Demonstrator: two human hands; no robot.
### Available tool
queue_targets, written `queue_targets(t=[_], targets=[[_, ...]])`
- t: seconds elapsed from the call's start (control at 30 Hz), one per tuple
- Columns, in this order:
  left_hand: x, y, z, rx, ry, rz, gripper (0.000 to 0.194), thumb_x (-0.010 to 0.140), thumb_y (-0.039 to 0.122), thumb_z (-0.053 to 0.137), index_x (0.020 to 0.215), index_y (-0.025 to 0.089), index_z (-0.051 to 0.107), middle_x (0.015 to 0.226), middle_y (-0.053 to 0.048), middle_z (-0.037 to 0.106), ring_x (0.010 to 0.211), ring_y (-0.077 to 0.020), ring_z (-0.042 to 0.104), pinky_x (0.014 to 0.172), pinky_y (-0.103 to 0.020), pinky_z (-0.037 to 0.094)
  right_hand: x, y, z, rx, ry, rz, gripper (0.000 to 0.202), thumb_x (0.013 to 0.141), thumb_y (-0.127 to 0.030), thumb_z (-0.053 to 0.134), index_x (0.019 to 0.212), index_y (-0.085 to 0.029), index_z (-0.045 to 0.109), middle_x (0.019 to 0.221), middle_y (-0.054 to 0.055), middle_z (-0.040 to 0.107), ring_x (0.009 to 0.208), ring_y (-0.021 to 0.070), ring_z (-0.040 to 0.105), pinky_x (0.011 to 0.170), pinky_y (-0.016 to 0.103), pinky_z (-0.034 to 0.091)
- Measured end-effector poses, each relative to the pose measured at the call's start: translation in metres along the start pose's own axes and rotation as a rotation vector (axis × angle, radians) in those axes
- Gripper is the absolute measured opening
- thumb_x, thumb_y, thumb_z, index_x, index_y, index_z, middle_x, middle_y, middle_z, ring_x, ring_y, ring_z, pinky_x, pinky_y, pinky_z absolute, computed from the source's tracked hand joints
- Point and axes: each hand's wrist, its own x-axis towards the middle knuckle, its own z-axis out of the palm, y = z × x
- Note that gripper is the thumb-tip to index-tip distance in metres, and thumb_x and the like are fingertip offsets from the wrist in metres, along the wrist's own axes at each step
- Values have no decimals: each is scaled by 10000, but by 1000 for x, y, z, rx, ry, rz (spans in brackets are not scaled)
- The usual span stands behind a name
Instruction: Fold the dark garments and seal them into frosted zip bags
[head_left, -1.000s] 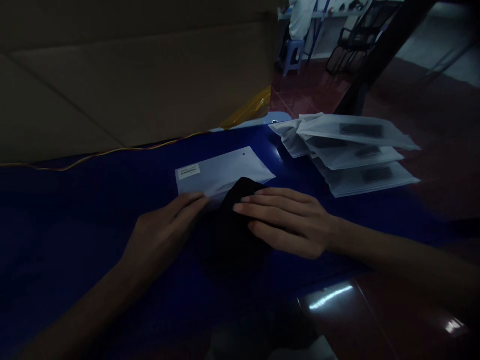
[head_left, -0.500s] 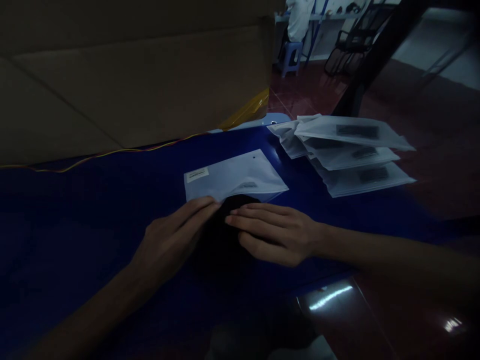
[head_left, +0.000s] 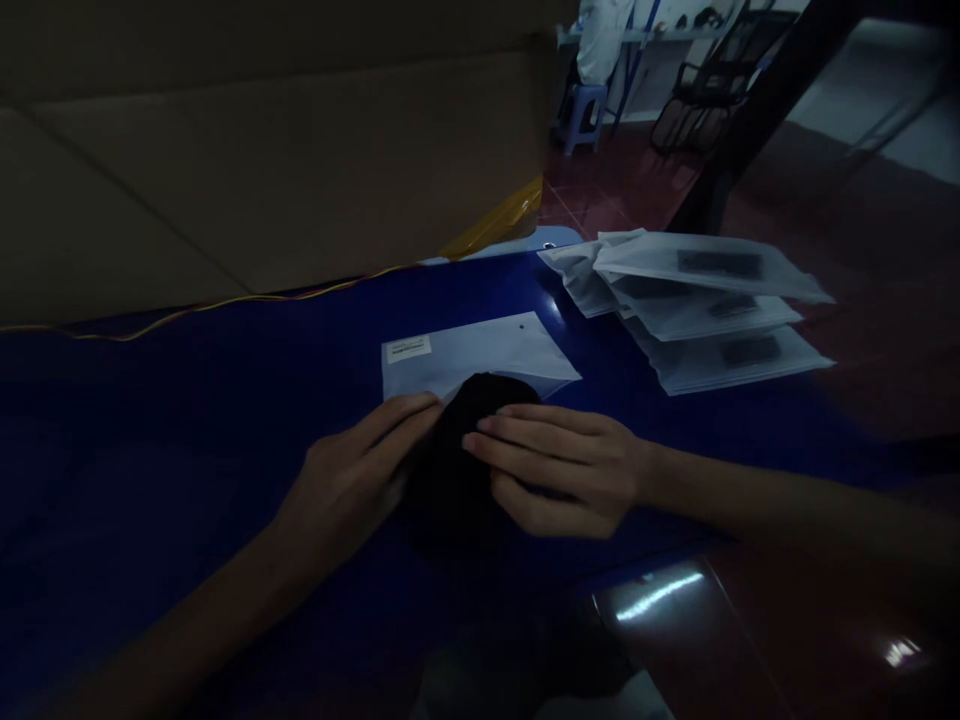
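Observation:
A black, soft-looking item (head_left: 461, 490) lies at the near edge of a white plastic bag (head_left: 472, 355) that has a small label at its upper left. My left hand (head_left: 356, 470) is closed on the left side of the black item, close to the bag's near edge. From the right, my right hand (head_left: 559, 470) grips the item, its fingers pressed together on top. The black item covers part of the bag's opening, and my left thumb is hard to make out in the dark.
Several filled white bags (head_left: 705, 310) are stacked on the blue table (head_left: 300, 360) at the right. A large cardboard box (head_left: 300, 180) stands behind, with a yellow wire along its base. Farther back, a person (head_left: 600, 45) sits on a blue stool (head_left: 583, 115) near a black chair (head_left: 701, 90).
The black item has moved slightly up and over the bag, covering more of its near edge. Both hands have shifted a little to the right with it.

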Motion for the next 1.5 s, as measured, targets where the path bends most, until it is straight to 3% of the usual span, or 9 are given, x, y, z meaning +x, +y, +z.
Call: queue_targets(t=[0.17,0.33,0.47,0.7,1.0,1.1,1.23,1.33,1.5], targets=[[0,-1,1,28,22,-5,283,1086,175,525,1336,203,655,1264,-55,761,1051,-172,777,838,-227,638,-10,3,7,116,-195,179,157,1008,-84,623,1151,-116,680,1203,119,803,1204,211,743,1032,366,640],[2,-2,2,9,40,1,285,1072,145,544,1311,211,684,1265,-41,768,1017,-156,782,817,-219,636,-12,7,5,322,-460,412,328,1032,-36,490,1335,-126,578,1442,166,677,1439,228,574,1106,436,586],[3,2,0,23,73,-33,222,1067,129,554,1213,219,694,1163,-9,804,943,-137,793,703,-199,612,-7,7,-1,188,-576,454,408,1034,-41,464,1423,-154,518,1422,172,673,1352,262,632,961,450,650],[-2,13,-5,117,111,-126,122,1060,219,629,1162,273,668,935,60,812,659,-106,750,470,-209,486,-1,-4,-7,-279,-515,396,407,1013,-11,478,1390,-93,610,1339,190,727,1101,276,748,691,316,678],[0,28,-13,57,116,-58,241,1116,273,515,1052,230,743,841,42,812,634,-101,748,525,-196,511,5,-18,-6,-601,-643,398,301,1011,-18,514,1214,-87,725,991,129,808,724,211,755,605,305,634],[2,27,-11,72,145,-52,149,1094,250,571,1064,224,715,839,45,806,642,-103,750,517,-203,498,4,-18,-6,-606,-677,369,344,1015,-29,524,1328,-75,657,1015,137,801,709,202,740,634,309,635],[3,21,-7,95,209,-37,57,1013,204,709,1064,228,712,864,51,807,665,-106,754,551,-200,511,4,-15,-9,-497,-670,332,400,1058,-79,459,1456,-94,493,1201,218,756,932,255,779,728,338,656],[2,14,-6,85,209,-52,73,1007,200,712,1073,232,714,887,47,811,689,-111,763,588,-210,534,4,-14,-10,-359,-659,321,312,1081,-120,394,1382,-145,471,1275,246,716,1051,296,769,727,360,663],[0,12,-7,63,195,-55,65,1017,234,715,1080,249,711,888,56,811,712,-105,769,589,-224,540,6,-15,-9,-409,-692,281,230,1037,-72,490,1218,-196,559,1229,176,750,903,251,782,632,316,655]])
